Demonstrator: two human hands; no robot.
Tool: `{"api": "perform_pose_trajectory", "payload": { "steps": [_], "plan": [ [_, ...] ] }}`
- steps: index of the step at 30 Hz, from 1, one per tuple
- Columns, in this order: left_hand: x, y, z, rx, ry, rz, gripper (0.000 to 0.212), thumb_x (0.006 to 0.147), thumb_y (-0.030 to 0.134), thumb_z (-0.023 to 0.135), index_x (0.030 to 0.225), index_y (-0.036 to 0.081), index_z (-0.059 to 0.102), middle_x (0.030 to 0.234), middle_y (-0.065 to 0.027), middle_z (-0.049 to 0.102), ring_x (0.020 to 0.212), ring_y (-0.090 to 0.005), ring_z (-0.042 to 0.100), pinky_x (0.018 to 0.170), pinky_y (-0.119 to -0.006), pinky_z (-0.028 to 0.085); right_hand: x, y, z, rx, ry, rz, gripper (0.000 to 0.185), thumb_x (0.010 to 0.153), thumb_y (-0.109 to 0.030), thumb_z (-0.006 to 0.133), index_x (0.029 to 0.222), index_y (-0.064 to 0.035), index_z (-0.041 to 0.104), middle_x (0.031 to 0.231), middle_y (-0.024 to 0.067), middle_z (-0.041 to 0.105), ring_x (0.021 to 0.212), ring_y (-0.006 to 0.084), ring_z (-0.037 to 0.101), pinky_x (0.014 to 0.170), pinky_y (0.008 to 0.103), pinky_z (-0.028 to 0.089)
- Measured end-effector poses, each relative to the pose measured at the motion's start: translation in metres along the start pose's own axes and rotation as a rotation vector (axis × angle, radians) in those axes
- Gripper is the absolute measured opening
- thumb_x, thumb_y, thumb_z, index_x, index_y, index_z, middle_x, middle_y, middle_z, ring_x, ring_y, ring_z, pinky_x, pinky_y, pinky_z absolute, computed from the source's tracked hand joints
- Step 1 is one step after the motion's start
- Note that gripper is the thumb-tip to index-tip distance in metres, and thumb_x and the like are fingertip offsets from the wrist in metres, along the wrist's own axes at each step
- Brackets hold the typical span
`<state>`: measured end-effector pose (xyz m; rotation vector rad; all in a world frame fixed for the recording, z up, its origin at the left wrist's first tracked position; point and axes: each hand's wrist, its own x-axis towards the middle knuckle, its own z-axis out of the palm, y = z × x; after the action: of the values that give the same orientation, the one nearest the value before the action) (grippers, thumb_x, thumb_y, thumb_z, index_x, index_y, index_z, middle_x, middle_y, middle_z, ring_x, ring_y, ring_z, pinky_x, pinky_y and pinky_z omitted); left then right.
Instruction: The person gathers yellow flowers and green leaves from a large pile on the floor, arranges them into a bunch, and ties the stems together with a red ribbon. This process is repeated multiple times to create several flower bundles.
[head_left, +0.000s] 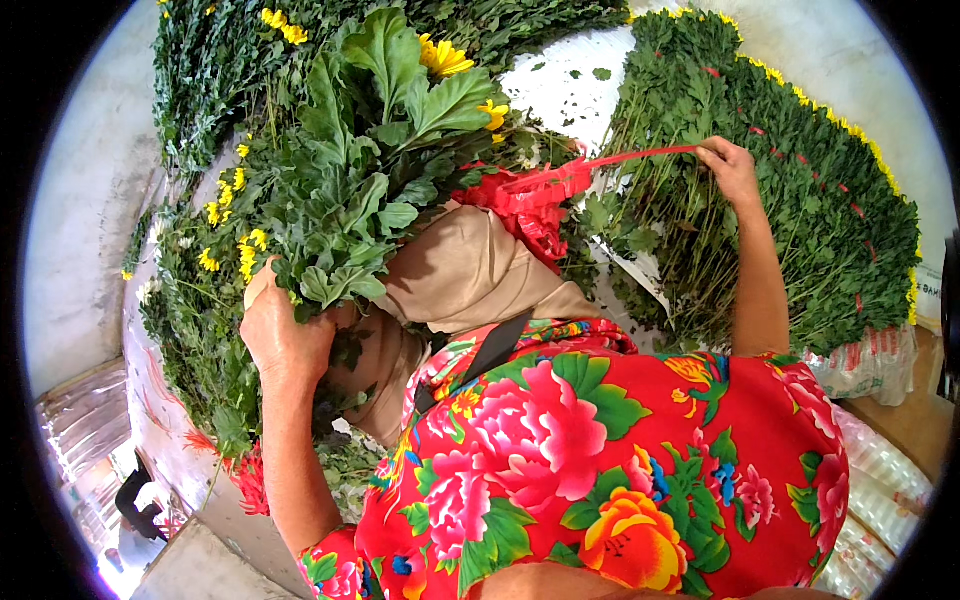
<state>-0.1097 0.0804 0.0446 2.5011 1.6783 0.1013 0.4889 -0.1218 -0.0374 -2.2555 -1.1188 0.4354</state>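
Observation:
My left hand (289, 326) is closed round the lower stems of a leafy bunch of yellow chrysanthemums (367, 180), which lies over my left thigh. Up and to the right, my right hand (727, 171) pinches the end of a red plastic tie strip (645, 155) between thumb and fingers. The strip is stretched out from a tangle of red plastic strips (536, 202) beside my knee. Where the bunch's stems pass inside my left fist is hidden.
Rows of tied yellow chrysanthemum bunches (795, 217) stand at the right, with more bunches (202, 90) at the upper left. Loose flower stems (202, 322) lie left of my left hand. Red spidery flowers (251, 480) are below them. Clear plastic sleeves (870, 487) lie at the lower right.

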Motion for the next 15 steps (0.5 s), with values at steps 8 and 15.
{"api": "perform_pose_trajectory", "payload": {
  "steps": [8, 15],
  "plan": [
    [0.004, 0.008, -0.001, -0.033, 0.052, 0.042, 0.064, 0.062, 0.019, 0.083, 0.121, 0.003, 0.061, 0.106, -0.0173, 0.069, 0.097, -0.0384, 0.066, 0.084, -0.045, 0.054, 0.006, 0.156, -0.141, -0.477, 0.870, 0.613, 0.048, 0.084, -0.044, 0.072, 0.116, -0.0076, 0.073, 0.113, 0.0139, 0.072, 0.103, 0.0295, 0.068, 0.090, 0.0428, 0.050],
    [0.006, -0.024, -0.017, -0.361, -0.050, -0.084, 0.040, 0.067, 0.015, 0.079, 0.102, -0.001, 0.065, 0.094, -0.0204, 0.069, 0.089, -0.0373, 0.066, 0.082, -0.042, 0.052, 0.081, 0.016, -0.070, 0.561, 0.799, 0.354, 0.033, 0.083, -0.019, 0.077, 0.108, 0.0014, 0.073, 0.097, 0.0102, 0.074, 0.080, 0.0189, 0.068, 0.069, 0.0328, 0.053]
  ]
}}
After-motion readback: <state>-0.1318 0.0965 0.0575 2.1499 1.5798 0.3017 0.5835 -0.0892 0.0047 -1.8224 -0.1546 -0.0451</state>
